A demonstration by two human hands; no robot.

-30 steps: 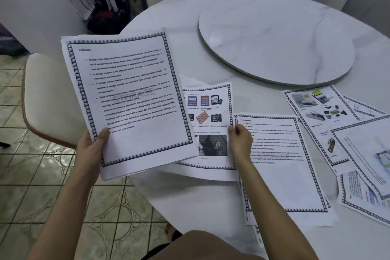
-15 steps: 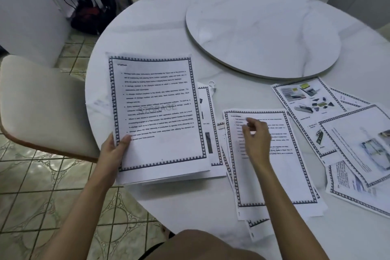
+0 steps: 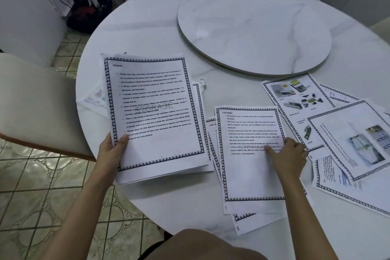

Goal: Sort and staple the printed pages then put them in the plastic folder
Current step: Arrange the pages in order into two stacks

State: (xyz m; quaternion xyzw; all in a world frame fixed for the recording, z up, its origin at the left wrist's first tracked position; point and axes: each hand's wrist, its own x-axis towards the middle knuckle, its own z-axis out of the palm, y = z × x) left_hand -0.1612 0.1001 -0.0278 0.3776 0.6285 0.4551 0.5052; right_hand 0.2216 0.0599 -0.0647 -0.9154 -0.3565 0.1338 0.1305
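My left hand [image 3: 113, 151] grips the lower left corner of a sheaf of printed pages [image 3: 156, 116], thumb on top; its top sheet is headed STORAGE and has a patterned border. The sheaf lies over the table's left front. My right hand [image 3: 289, 155] rests on the right edge of a second stack of text pages [image 3: 249, 167] near the table's front; its thumb lies on the top sheet, and the fingers' hold cannot be made out. More loose pages with colour pictures [image 3: 299, 99] and diagrams [image 3: 354, 143] lie spread at the right. A clear plastic folder [image 3: 94, 99] shows faintly under the left sheaf.
The round white marble table [image 3: 147, 36] carries a large lazy Susan [image 3: 253, 29] at its centre. A small white ring-shaped object [image 3: 202, 82] lies behind the left sheaf. A cream chair [image 3: 35, 103] stands at the left, further chairs behind the table, bags by the wall.
My left hand lowered the STORAGE sheaf from the air onto the table. My right hand let go of the picture page, which now lies under that sheaf, and moved onto the middle stack.
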